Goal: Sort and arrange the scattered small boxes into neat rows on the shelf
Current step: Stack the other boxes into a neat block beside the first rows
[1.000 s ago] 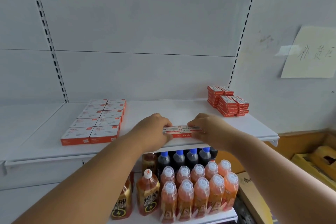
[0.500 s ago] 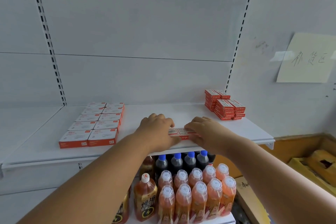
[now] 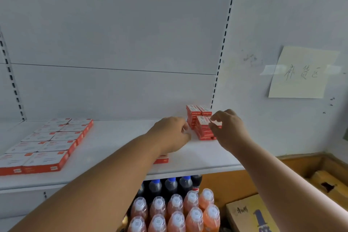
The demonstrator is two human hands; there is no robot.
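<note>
A stack of small red-and-white boxes (image 3: 200, 128) stands at the back right of the white shelf (image 3: 116, 137). My right hand (image 3: 228, 130) is over the stack's right side, with thumb and forefinger pinching the top small box (image 3: 216, 123). My left hand (image 3: 170, 133) is curled, its fingertips at the stack's left edge; whether they grip anything is hidden. One small box (image 3: 162, 158) lies near the shelf's front edge, mostly covered by my left forearm. Flat red-and-white boxes (image 3: 49, 143) lie in two neat rows on the left of the shelf.
On the lower shelf stand orange drink bottles (image 3: 175, 213) and dark bottles with blue caps (image 3: 170, 186). Cardboard cartons (image 3: 250, 214) sit on the floor at the right. A handwritten paper note (image 3: 301, 73) is taped to the right wall.
Both hands have left the small boxes at the shelf's front edge and moved back and right to the stack. The camera view has shifted right.
</note>
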